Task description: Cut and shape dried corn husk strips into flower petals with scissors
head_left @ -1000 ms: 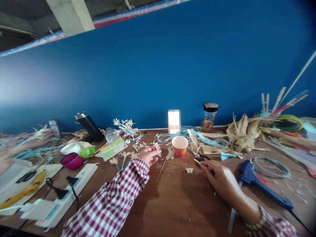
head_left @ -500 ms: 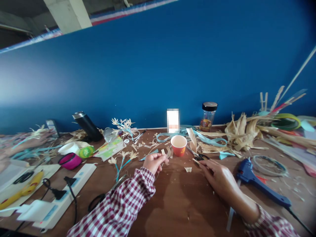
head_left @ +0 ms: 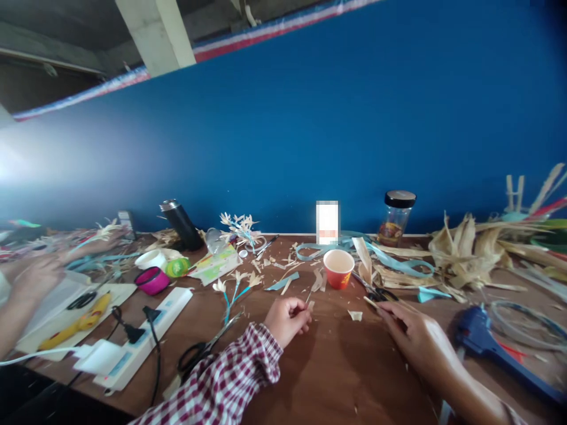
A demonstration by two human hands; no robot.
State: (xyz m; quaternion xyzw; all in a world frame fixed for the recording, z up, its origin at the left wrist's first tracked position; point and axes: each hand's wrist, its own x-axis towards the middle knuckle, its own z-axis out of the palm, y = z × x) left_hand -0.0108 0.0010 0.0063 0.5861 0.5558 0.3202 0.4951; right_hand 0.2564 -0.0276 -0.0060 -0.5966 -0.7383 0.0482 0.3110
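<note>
My left hand (head_left: 289, 320) is closed in a pinch on a small pale husk piece (head_left: 311, 304), held just above the table. Thumb and fingers of my right hand (head_left: 411, 330) are pressed round a thin pale husk strip (head_left: 370, 303), whose tip points left. Between and beyond the hands stands a red paper cup (head_left: 339, 278), upright. Black-handled scissors (head_left: 381, 294) lie just past my right fingertips. A small husk scrap (head_left: 355, 316) rests on the table between the hands. Left of my left hand lie husk flowers on blue stems (head_left: 228, 301).
A second pair of scissors (head_left: 195, 356) lies by my left sleeve, near a white power strip (head_left: 166, 319). The blue glue gun (head_left: 496, 342) lies at right. Dry husks (head_left: 460, 251) and a lidded jar (head_left: 397, 218) stand behind. Another person's hands (head_left: 39, 283) show at far left.
The view has swung left, so everything sits further right. My left hand has lowered slightly toward me and turned, with the husk piece still pinched. My right hand keeps its strip.
</note>
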